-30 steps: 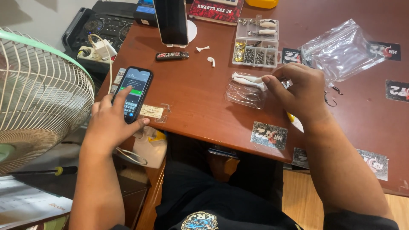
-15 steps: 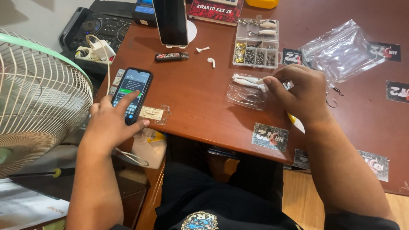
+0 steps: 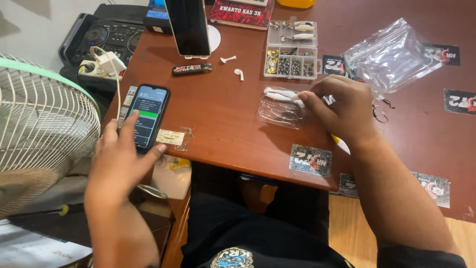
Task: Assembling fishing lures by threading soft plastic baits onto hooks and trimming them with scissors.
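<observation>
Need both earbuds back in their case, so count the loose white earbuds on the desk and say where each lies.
2. One earbud lies right of the upright phone stand; the other earbud is just below it, left of the compartment box. More may be hidden.

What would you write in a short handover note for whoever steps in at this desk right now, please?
Left hand: resting at the desk's left edge, index finger on the lit screen of the black phone, which lies flat and is plugged into a white cable.
Right hand: fingertips pinching a small white lure at the mouth of a small clear packet on the wooden desk.
Nearby: the open compartment box of small fishing parts, a larger clear bag and loose hooks beside the right hand.
Done: cannot tell.
Left: lure is half in, half out of the packet.
</observation>
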